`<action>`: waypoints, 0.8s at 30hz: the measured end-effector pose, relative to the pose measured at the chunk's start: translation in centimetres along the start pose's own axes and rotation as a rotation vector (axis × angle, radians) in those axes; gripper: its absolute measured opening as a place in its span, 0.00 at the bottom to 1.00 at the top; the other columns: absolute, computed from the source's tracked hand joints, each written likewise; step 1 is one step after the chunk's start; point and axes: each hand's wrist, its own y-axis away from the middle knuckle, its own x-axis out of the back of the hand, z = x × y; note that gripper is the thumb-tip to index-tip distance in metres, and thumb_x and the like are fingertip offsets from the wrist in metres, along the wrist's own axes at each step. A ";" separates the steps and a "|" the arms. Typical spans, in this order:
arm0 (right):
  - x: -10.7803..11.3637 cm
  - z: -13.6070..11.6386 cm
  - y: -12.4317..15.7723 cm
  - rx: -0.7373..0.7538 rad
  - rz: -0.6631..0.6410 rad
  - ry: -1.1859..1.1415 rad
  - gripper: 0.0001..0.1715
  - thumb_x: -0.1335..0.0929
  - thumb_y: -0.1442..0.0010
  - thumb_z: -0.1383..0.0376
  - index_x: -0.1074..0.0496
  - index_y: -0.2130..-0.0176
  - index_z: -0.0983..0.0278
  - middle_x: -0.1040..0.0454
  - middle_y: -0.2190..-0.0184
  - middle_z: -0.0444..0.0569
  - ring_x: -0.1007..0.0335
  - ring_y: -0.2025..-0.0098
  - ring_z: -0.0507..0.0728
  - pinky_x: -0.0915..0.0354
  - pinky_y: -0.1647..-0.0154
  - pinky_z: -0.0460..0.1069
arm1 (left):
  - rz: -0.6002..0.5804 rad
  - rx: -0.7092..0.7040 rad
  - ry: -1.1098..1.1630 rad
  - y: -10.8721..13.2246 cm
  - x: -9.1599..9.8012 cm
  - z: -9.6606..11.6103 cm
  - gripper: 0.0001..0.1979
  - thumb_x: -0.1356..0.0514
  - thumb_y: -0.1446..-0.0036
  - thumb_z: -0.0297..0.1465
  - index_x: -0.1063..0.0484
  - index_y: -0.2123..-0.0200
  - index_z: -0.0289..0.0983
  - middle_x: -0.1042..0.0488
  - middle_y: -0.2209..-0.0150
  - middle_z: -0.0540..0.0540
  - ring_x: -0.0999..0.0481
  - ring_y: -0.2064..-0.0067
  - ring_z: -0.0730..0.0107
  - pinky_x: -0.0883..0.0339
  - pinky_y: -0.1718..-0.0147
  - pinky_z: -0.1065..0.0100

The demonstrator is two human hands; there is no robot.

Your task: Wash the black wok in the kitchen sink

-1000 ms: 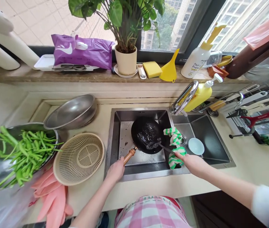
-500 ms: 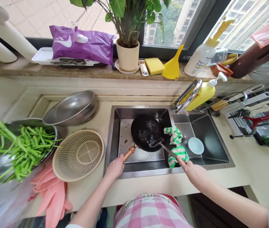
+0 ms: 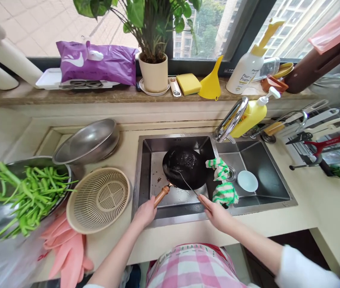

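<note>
A black wok point(image 3: 185, 168) sits in the left basin of the steel sink point(image 3: 146, 176). My left hand point(image 3: 145, 212) grips its wooden handle point(image 3: 161, 195) at the sink's front edge. My right hand point(image 3: 216, 215) holds a long-handled spatula point(image 3: 188, 185) whose blade lies inside the wok on its left side. A green and white striped cloth point(image 3: 224, 185) hangs over the divider between the basins, just right of my right hand.
A small white bowl point(image 3: 247, 181) lies in the right basin under the faucet point(image 3: 228, 122). Left of the sink are a beige colander point(image 3: 98, 200), a steel bowl point(image 3: 86, 141), a bowl of green beans point(image 3: 26, 192) and pink gloves point(image 3: 65, 252). A yellow soap bottle point(image 3: 249, 116) stands behind the sink.
My right hand has moved left, from beside the striped cloth to in front of the wok, and the spatula's blade has swept from the wok's right side to its left.
</note>
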 end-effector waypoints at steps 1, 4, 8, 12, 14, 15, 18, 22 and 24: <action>0.7 1.1 1.6 -0.043 -0.042 0.099 0.39 0.42 0.42 0.77 0.47 0.33 0.61 0.24 0.52 0.57 0.26 0.51 0.61 0.31 0.51 0.54 | -0.003 -0.006 -0.002 0.0 0.0 -0.1 0.16 0.50 0.41 0.30 0.40 0.49 0.39 0.22 0.58 0.40 0.21 0.57 0.56 0.36 0.66 0.65; 2.6 3.0 2.4 -0.255 -0.088 0.400 0.41 0.42 0.42 0.79 0.48 0.33 0.61 0.24 0.60 0.63 0.22 0.62 0.65 0.29 0.62 0.58 | -0.005 -0.021 -0.009 -0.2 0.0 -0.1 0.16 0.49 0.42 0.30 0.40 0.49 0.39 0.22 0.58 0.40 0.21 0.57 0.56 0.37 0.67 0.66; 3.5 0.8 -3.9 -0.323 -0.058 0.415 0.40 0.43 0.40 0.80 0.53 0.32 0.66 0.27 0.55 0.66 0.23 0.58 0.64 0.30 0.61 0.55 | 0.011 -0.005 -0.017 -0.1 0.1 0.1 0.17 0.49 0.42 0.30 0.40 0.49 0.39 0.22 0.59 0.40 0.21 0.57 0.55 0.37 0.68 0.66; 2.4 -1.7 -5.5 -0.264 -0.091 0.370 0.44 0.43 0.42 0.81 0.59 0.31 0.67 0.27 0.56 0.63 0.24 0.57 0.60 0.32 0.61 0.50 | 0.022 0.004 -0.005 0.0 0.4 0.1 0.16 0.50 0.42 0.30 0.40 0.50 0.39 0.22 0.59 0.40 0.21 0.58 0.53 0.38 0.68 0.65; 1.9 -1.0 -2.4 -0.218 -0.133 0.383 0.47 0.42 0.45 0.82 0.57 0.31 0.63 0.26 0.57 0.61 0.23 0.58 0.61 0.32 0.63 0.49 | 0.016 -0.001 0.005 0.0 0.5 0.0 0.16 0.50 0.43 0.30 0.39 0.50 0.39 0.22 0.60 0.39 0.21 0.58 0.52 0.38 0.68 0.65; 1.8 -0.2 -0.5 -0.198 -0.154 0.404 0.48 0.42 0.46 0.83 0.56 0.31 0.62 0.26 0.58 0.60 0.23 0.59 0.61 0.32 0.64 0.49 | 0.013 -0.007 0.010 0.0 0.5 -0.1 0.16 0.50 0.43 0.29 0.39 0.50 0.38 0.22 0.60 0.39 0.21 0.58 0.52 0.38 0.68 0.64; 2.0 2.1 3.3 -0.196 -0.182 0.489 0.47 0.44 0.46 0.83 0.53 0.32 0.60 0.26 0.60 0.60 0.22 0.62 0.63 0.32 0.66 0.51 | 0.011 -0.028 0.021 0.0 0.5 -0.2 0.16 0.49 0.43 0.30 0.39 0.50 0.38 0.22 0.59 0.39 0.21 0.57 0.52 0.38 0.68 0.65; 2.5 1.3 -0.2 -0.296 -0.151 0.387 0.41 0.45 0.42 0.81 0.53 0.32 0.66 0.26 0.57 0.65 0.23 0.59 0.64 0.32 0.64 0.53 | 0.014 -0.028 0.015 0.0 0.6 -0.2 0.17 0.50 0.43 0.30 0.39 0.49 0.39 0.22 0.60 0.40 0.21 0.58 0.53 0.38 0.68 0.65; 2.5 -0.3 -3.3 -0.301 -0.121 0.296 0.42 0.44 0.42 0.81 0.57 0.31 0.69 0.26 0.55 0.66 0.24 0.56 0.63 0.33 0.61 0.52 | 0.017 -0.021 0.003 0.1 0.7 -0.1 0.17 0.49 0.43 0.30 0.39 0.49 0.39 0.22 0.60 0.39 0.21 0.58 0.53 0.39 0.68 0.65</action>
